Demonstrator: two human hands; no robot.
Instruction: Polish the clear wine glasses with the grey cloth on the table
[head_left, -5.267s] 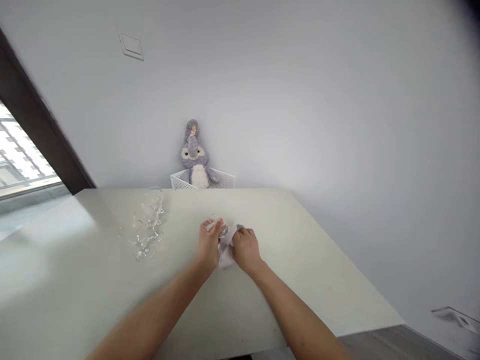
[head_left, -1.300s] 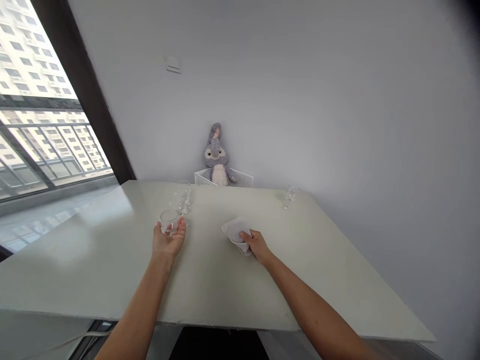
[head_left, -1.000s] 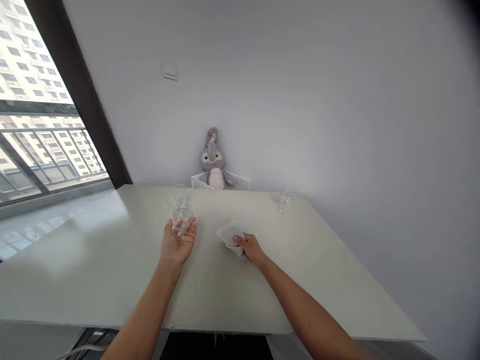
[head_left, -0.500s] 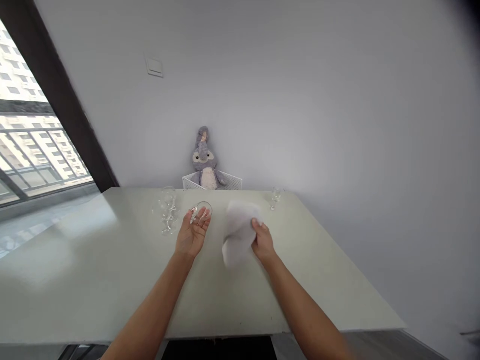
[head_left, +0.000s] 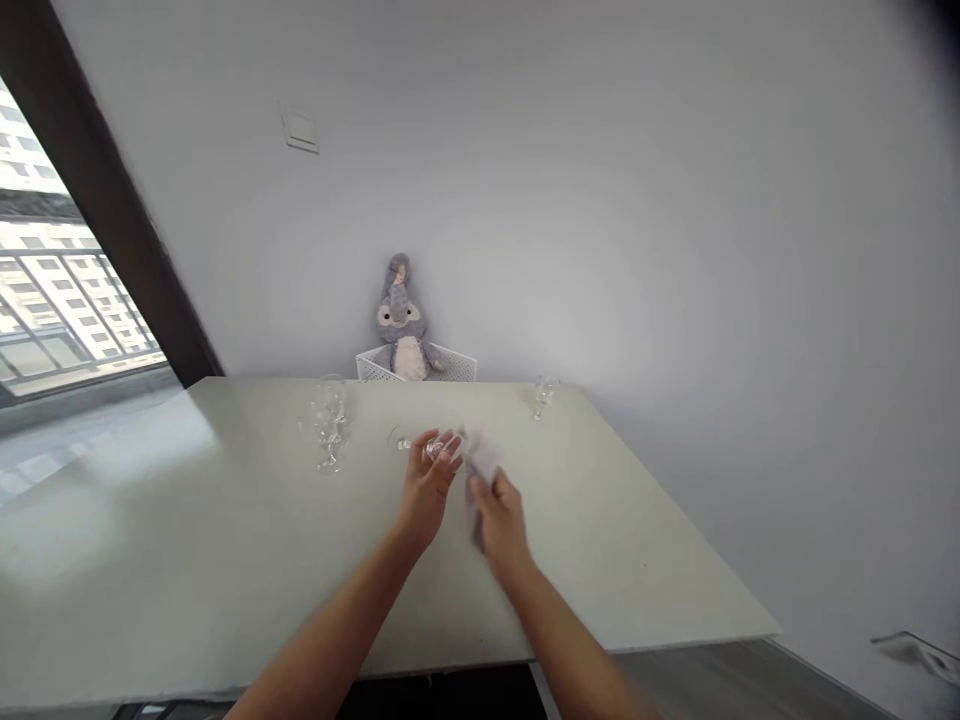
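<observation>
My left hand [head_left: 427,495] is closed around a clear stemmed glass [head_left: 403,441]. The glass lies on its side in the grip, with its round foot to the left and its bowl toward the right, partly covered by my fingers. In my right hand [head_left: 504,520] is a thin white cloth [head_left: 484,452], bunched between thumb and fingers and slightly blurred. The cloth meets the rim end of the glass; whether any of it is inside the bowl I cannot tell.
Several clear stemmed glasses [head_left: 330,405] stand close together at the left of the pale table [head_left: 187,560]. Another stemmed glass [head_left: 544,395] stands at the back right. Behind the far edge, a grey plush toy [head_left: 405,325] sits in a white basket [head_left: 457,366] by the wall.
My left hand has moved right and turned, tipping the glass sideways. My right hand has brought the cloth left to the glass, and the cloth is now more bunched.
</observation>
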